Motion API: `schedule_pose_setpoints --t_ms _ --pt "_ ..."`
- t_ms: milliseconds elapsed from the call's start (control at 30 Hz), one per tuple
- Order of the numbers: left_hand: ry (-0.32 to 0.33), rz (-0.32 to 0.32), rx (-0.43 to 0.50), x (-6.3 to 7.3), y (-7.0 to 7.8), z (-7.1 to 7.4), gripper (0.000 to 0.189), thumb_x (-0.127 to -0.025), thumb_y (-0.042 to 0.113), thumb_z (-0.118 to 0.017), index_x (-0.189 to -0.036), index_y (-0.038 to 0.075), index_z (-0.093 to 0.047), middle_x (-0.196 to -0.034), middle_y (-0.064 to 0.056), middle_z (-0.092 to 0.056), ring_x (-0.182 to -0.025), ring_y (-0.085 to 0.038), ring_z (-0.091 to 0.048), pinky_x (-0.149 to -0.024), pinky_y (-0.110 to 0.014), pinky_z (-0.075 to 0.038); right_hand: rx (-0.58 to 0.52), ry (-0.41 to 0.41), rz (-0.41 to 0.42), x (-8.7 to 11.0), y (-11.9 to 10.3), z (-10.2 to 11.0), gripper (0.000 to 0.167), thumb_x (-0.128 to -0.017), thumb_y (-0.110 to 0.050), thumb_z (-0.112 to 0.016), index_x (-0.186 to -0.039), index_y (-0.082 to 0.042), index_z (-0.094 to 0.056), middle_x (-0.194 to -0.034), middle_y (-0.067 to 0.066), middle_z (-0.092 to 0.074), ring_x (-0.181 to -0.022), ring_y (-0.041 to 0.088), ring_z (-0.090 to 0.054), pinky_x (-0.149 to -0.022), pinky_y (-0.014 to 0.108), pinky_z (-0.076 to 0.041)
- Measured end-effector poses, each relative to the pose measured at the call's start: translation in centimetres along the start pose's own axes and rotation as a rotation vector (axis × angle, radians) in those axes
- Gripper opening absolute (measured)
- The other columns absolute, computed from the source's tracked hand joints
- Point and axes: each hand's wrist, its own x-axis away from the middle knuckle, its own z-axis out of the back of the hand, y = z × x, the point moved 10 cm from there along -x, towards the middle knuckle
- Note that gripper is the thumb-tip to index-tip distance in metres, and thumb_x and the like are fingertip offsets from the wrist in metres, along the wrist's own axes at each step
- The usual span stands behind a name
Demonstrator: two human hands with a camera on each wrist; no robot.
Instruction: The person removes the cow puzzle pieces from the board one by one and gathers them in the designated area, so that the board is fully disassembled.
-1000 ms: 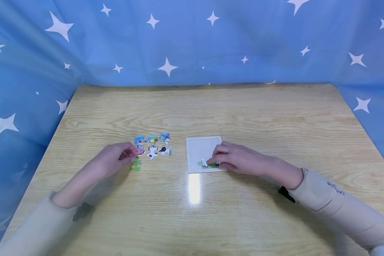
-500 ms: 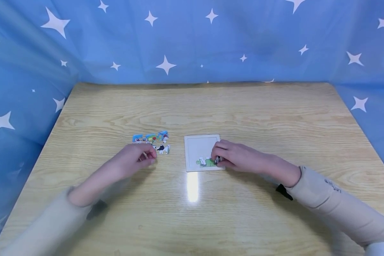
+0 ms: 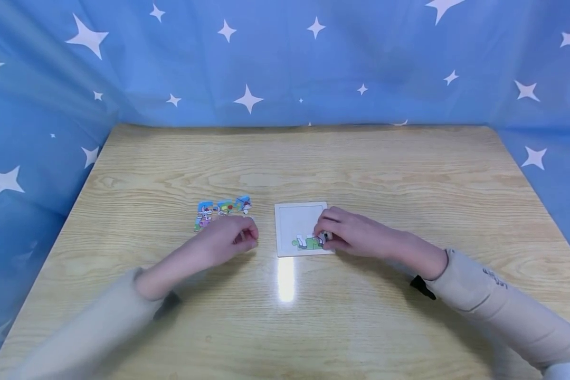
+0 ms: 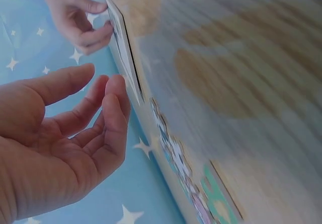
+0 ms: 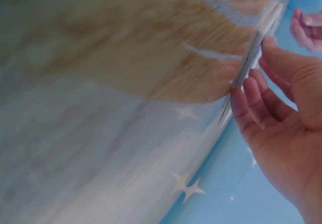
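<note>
My left hand (image 3: 230,236) hovers over the near side of several loose puzzle pieces (image 3: 224,207), partly covering them. Nothing shows between its thumb and its loosely bent fingers in the left wrist view, where the thumb stands apart. A square white puzzle tray (image 3: 300,216) lies right of the pieces. Green-and-white puzzle pieces (image 3: 309,243) sit along its near edge. At the tray's near right corner, my right hand (image 3: 349,231) holds a puzzle piece (image 5: 248,60) between thumb and fingertips. Most of that piece is hidden by the fingers in the head view.
The wood-grain table (image 3: 285,163) extends around the tray and pieces. Beyond its far edge hangs a blue curtain (image 3: 285,63) with white stars, which continues along the left and right sides. A bright light reflection shows on the tabletop just in front of the tray.
My left hand has moved right from the left-hand pieces, passing in front of the others. My right hand has stayed at the tray corner, its index finger drawn back from the green-and-white piece.
</note>
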Motion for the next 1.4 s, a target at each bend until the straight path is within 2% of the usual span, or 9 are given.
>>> schedule_pose_setpoints --t_ms 200,567,767,1100,1267,1400 --pt "-0.008 -0.015 -0.06 -1.2 1.0 -0.7 0.004 -0.095 0.006 -0.07 -0.095 0.006 -0.066 -0.086 0.002 -0.064 -0.075 -0.011 -0.055 -0.073 -0.028 -0.049 0.016 0.013 -0.023 0.0 0.3 0.2 0.031 -0.085 -0.009 -0.084 -0.111 -0.007 -0.068 -0.106 0.003 -0.06 -0.088 0.014 -0.051 -0.072 0.026 -0.05" --pt "-0.018 -0.057 -0.082 -3.3 2.6 -1.2 0.007 -0.092 0.001 -0.072 -0.096 0.003 -0.066 -0.083 0.001 -0.063 -0.075 -0.013 -0.054 -0.075 -0.027 -0.048 0.021 -0.01 -0.082 0.1 0.8 0.2 0.033 -0.084 -0.011 -0.085 -0.112 -0.005 -0.068 -0.108 0.004 -0.061 -0.092 0.015 -0.051 -0.077 0.029 -0.051" --pt "-0.044 -0.07 -0.085 -4.2 3.2 -1.8 0.01 -0.092 0.002 -0.073 -0.099 0.002 -0.067 -0.086 0.0 -0.064 -0.078 -0.013 -0.055 -0.078 -0.027 -0.049 0.023 -0.017 -0.094 0.3 0.9 0.2 0.034 -0.085 -0.012 -0.085 -0.113 -0.004 -0.068 -0.109 0.004 -0.061 -0.091 0.015 -0.051 -0.077 0.028 -0.051" --pt "-0.08 -0.031 -0.149 -5.4 3.4 -3.1 0.016 -0.092 0.01 -0.077 -0.104 0.005 -0.067 -0.095 -0.002 -0.064 -0.077 -0.014 -0.053 -0.078 -0.029 -0.048 0.026 -0.023 -0.089 0.0 0.6 0.1 0.034 -0.085 -0.013 -0.085 -0.113 -0.004 -0.069 -0.109 0.004 -0.061 -0.092 0.015 -0.051 -0.077 0.028 -0.051" --pt "-0.102 -0.031 -0.158 -5.9 3.7 -3.6 0.021 -0.09 0.012 -0.08 -0.105 0.005 -0.067 -0.097 -0.003 -0.063 -0.082 -0.015 -0.052 -0.075 -0.027 -0.046 0.021 -0.018 -0.08 0.0 0.5 0.2 0.033 -0.085 -0.013 -0.085 -0.112 -0.004 -0.068 -0.109 0.005 -0.061 -0.092 0.016 -0.051 -0.077 0.029 -0.051" --pt "-0.123 -0.006 -0.16 -6.2 3.8 -4.0 0.025 -0.088 0.013 -0.081 -0.108 0.006 -0.068 -0.101 -0.003 -0.062 -0.085 -0.017 -0.051 -0.074 -0.028 -0.045 0.015 -0.006 -0.072 0.0 0.4 0.3 0.033 -0.085 -0.011 -0.085 -0.112 -0.003 -0.068 -0.109 0.005 -0.061 -0.091 0.016 -0.052 -0.077 0.029 -0.051"
